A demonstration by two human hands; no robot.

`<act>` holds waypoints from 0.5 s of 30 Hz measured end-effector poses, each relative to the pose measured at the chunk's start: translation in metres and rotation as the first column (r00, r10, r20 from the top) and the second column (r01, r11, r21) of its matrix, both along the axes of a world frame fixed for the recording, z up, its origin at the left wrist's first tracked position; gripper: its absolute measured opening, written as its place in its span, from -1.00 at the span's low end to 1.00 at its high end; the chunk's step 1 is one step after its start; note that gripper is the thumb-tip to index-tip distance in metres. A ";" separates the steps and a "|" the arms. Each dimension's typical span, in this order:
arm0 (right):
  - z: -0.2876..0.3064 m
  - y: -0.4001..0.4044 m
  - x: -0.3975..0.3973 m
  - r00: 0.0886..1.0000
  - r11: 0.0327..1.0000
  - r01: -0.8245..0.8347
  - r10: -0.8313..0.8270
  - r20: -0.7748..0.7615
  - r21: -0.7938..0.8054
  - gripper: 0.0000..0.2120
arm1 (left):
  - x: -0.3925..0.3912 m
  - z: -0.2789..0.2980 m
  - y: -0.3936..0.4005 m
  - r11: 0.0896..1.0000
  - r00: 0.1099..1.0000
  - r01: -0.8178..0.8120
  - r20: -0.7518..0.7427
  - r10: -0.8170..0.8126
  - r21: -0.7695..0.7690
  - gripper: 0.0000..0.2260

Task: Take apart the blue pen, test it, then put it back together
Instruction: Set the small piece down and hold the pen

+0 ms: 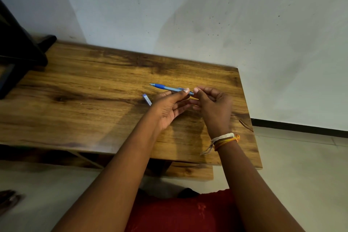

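Note:
The blue pen is held just above the wooden table, its tip pointing left and away from me. My left hand pinches the barrel near its rear with thumb and fingers. My right hand grips the pen's rear end, which its fingertips hide. A small blue and clear pen part lies on the table just left of my left hand.
The table's right edge is close to my right hand, with tiled floor beyond. A dark piece of furniture stands at the table's far left. A white wall rises behind the table. A lower shelf sits under the near edge.

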State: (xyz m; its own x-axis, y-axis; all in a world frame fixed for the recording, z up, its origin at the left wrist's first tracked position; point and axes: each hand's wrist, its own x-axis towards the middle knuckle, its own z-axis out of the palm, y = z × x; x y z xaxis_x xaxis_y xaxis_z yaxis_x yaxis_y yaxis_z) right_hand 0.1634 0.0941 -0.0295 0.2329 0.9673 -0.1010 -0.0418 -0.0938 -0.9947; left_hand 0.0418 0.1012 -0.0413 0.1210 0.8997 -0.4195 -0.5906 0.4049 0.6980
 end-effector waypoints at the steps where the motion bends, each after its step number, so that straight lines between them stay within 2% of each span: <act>1: 0.000 0.000 0.000 1.000 1.000 -0.004 0.004 -0.008 -0.005 -0.95 | 0.000 0.000 0.000 1.000 1.000 -0.003 -0.001 0.003 -0.002 -0.94; 7: 0.000 0.002 -0.001 0.997 0.998 -0.057 0.055 -0.062 -0.037 -0.86 | -0.001 0.002 0.000 0.999 0.999 -0.044 -0.005 0.043 -0.031 -0.96; 12: 0.005 -0.001 0.000 0.981 0.991 -0.104 0.090 -0.172 -0.079 -0.74 | 0.000 0.004 0.001 0.996 0.997 -0.078 -0.007 0.078 -0.051 -0.97; 15: 0.009 -0.001 0.001 0.962 0.988 -0.127 0.100 -0.254 -0.091 -0.77 | 0.000 0.004 0.002 0.993 0.995 -0.097 -0.004 0.097 -0.063 -0.96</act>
